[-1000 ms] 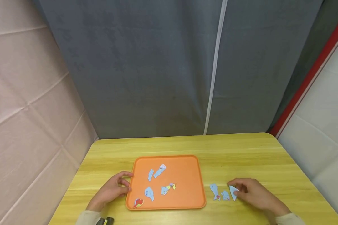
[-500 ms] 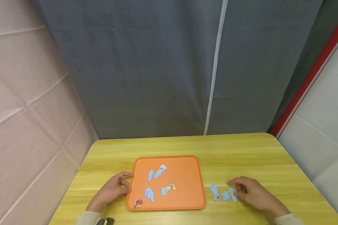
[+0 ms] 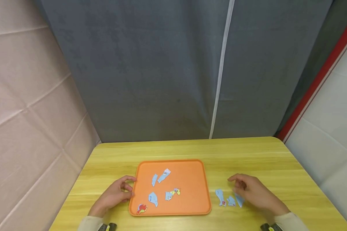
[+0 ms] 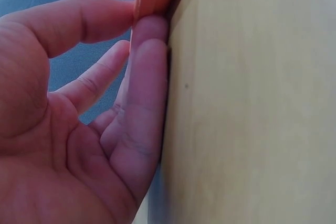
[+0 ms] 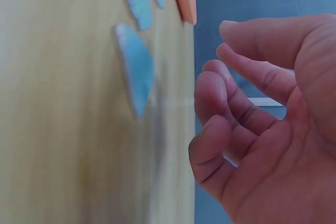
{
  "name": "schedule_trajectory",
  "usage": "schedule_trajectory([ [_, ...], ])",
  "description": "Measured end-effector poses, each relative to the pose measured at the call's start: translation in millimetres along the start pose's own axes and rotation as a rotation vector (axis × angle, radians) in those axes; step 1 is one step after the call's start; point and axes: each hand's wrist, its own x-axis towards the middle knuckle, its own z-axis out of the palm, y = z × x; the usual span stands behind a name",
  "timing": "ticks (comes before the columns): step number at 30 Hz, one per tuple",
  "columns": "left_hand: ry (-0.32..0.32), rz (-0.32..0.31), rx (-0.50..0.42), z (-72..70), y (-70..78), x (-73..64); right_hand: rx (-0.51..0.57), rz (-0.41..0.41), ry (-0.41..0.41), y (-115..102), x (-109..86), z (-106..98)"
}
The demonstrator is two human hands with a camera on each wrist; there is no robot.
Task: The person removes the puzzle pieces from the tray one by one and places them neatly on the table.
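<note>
The left hand [image 3: 114, 192] rests beside the orange tray [image 3: 191, 181], fingers loosely bent and spread, tips touching its left rim. The right hand [image 3: 253, 191] hovers with relaxed, curved fingers, holding nothing, above a blue puzzle piece [image 5: 137, 69] lying on the table [image 3: 243, 152], right of the tray.

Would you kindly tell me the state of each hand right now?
Left hand: open, touching the edge of the orange rectangular tray.
Right hand: open, holding nothing.
</note>
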Motion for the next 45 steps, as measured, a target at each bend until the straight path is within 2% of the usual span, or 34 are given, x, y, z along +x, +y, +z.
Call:
schedule_trajectory([
  [10, 0.014, -0.016, 0.006, 1.2, 1.5, -1.3, 0.008, 0.012, 0.028, -22, 18.9, 5],
  [18, 0.008, -0.009, -0.001, 1.6, 3.4, -1.9, 0.035, -0.06, 0.051, -37, 33.1, 15],
  [26, 0.009, -0.004, 0.002, 0.8, 2.6, -1.1, 0.055, -0.068, 0.079, -61, 49.1, 27],
  [38, -0.001, 0.016, 0.016, -0.2, 0.4, 0.3, 0.047, -0.138, 0.026, -75, 82.5, 54],
  [45, -0.009, 0.02, 0.014, -0.6, 1.0, 0.8, 0.055, -0.164, -0.062, -84, 100.5, 80],
])
